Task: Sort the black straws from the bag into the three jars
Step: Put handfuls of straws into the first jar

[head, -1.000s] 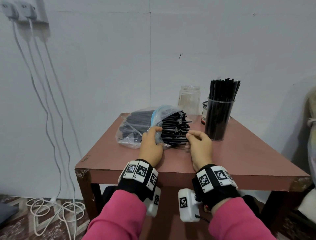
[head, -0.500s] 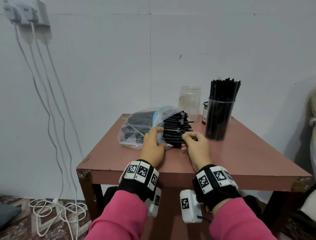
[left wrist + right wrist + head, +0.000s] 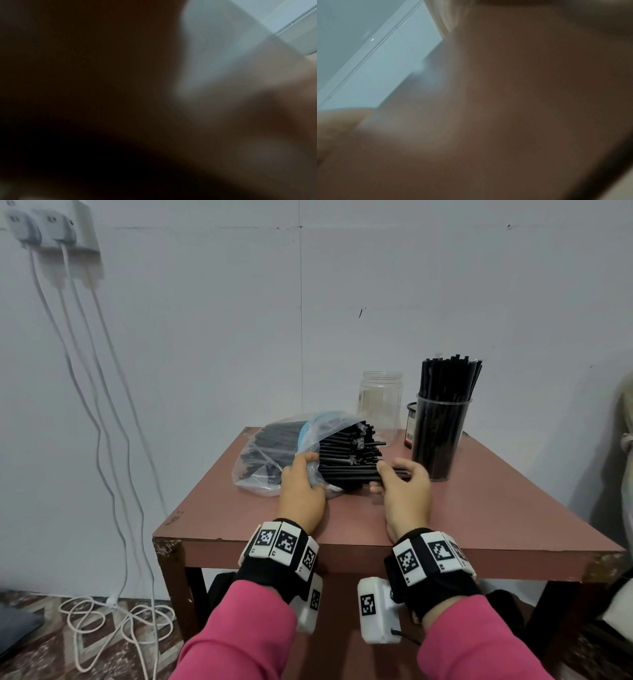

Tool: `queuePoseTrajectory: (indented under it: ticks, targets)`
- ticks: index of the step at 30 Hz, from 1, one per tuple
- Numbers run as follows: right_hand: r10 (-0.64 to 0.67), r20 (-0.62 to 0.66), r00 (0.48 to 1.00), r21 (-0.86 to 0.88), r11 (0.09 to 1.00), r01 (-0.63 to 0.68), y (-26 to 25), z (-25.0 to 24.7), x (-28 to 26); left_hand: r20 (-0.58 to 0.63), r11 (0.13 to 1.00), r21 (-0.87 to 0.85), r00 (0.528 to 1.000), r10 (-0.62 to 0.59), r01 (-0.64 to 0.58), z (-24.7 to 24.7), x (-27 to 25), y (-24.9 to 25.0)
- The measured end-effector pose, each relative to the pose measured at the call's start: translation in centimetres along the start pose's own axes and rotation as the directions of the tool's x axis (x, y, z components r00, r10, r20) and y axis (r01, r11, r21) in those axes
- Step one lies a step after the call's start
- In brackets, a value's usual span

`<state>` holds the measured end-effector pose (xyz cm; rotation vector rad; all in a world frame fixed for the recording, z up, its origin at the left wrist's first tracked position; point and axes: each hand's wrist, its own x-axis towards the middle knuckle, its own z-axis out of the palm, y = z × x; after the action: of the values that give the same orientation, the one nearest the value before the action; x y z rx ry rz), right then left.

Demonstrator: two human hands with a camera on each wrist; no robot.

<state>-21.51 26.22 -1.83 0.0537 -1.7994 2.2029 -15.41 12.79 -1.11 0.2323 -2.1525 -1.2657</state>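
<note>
Black straws [image 3: 346, 460] lie on their sides in a clear plastic bag [image 3: 270, 453], their ends poking out of its open mouth toward the right. My left hand [image 3: 301, 491] clamps down on the bag near that mouth, fingers curled over the plastic, so that the bag should not slide when I pull. My right hand [image 3: 404, 491] has its grip narrowed round a few of the lowest straws, thumb and fingers pinching their free ends; I judge I am drawing out the next small bunch.

The tall clear jar [image 3: 442, 436] stands just right of the straw ends, already packed with upright straws. The empty clear jar [image 3: 380, 402] stands behind, toward the wall, and a dark mesh pot [image 3: 411, 422] peeps out between them.

The worktop [image 3: 479, 515] is a reddish-brown table with chipped near corners, pushed against a pale wall. White cables [image 3: 102, 440] hang from a socket at the upper left to a patterned floor. Both wrist views are blurred and show nothing useful.
</note>
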Motion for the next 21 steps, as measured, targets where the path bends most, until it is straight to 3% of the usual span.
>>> queuePoseTrajectory:
  ticks: [3,6,9,14,17,21]
  targets:
    - [0.081,-0.005,0.997,0.17,0.982,-0.079,-0.3,-0.1,0.3,0.0,0.999,-0.029,1.0,0.017,-0.017,0.0,0.1,-0.3]
    - [0.129,0.084,0.988,0.233,0.962,-0.146,-0.3,-0.2,0.3,0.026,0.996,-0.077,0.999,0.038,-0.036,0.1,0.3,-0.5]
    - [0.101,0.162,0.982,0.184,0.974,-0.131,-0.1,-0.2,0.5,0.077,0.995,-0.085,0.995,0.059,-0.052,0.2,0.3,-0.5]
    - [0.068,0.151,0.986,0.065,0.995,-0.079,0.5,0.3,0.4,0.06,0.992,-0.11,0.996,0.066,-0.059,0.2,0.1,-0.2]
    - [0.052,0.227,0.973,-0.004,0.999,-0.052,0.5,0.5,0.4,0.087,0.992,-0.108,0.994,0.071,-0.062,0.1,0.0,-0.1]
    - [0.057,0.135,0.989,-0.064,0.997,-0.049,0.8,0.6,0.8,0.114,0.99,-0.122,0.99,0.087,-0.072,0.1,-0.3,0.1]
